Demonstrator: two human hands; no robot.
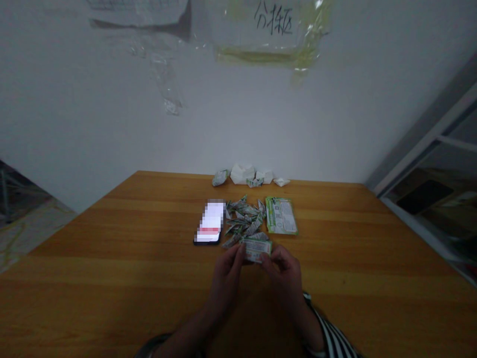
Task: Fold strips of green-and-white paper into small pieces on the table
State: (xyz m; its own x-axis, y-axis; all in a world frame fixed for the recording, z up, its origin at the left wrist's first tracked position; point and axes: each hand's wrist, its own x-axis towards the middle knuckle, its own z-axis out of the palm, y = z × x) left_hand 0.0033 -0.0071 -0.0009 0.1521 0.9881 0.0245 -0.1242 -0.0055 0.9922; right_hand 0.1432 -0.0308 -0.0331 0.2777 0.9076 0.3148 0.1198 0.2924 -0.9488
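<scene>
Between my two hands is a small white-and-green printed packet (257, 249), held flat with its text side up. My left hand (228, 271) pinches its left end, thumb on top. The right end is pinched by my right hand (286, 273), with the thumb over the lower right corner. Just beyond the packet lies a loose pile of crumpled or folded green-and-white packets (244, 219). A larger flat green-and-white printed pouch (282, 216) rests to the right of that pile. What the small packet contains cannot be made out.
A phone (210, 222) with a lit, blurred screen lies left of the pile on the wooden table (130, 258). Crumpled white tissues (242, 174) and a crumpled wrapper (220, 177) sit along the back edge, against the wall (231, 119). A shelf frame (421, 149) stands at right.
</scene>
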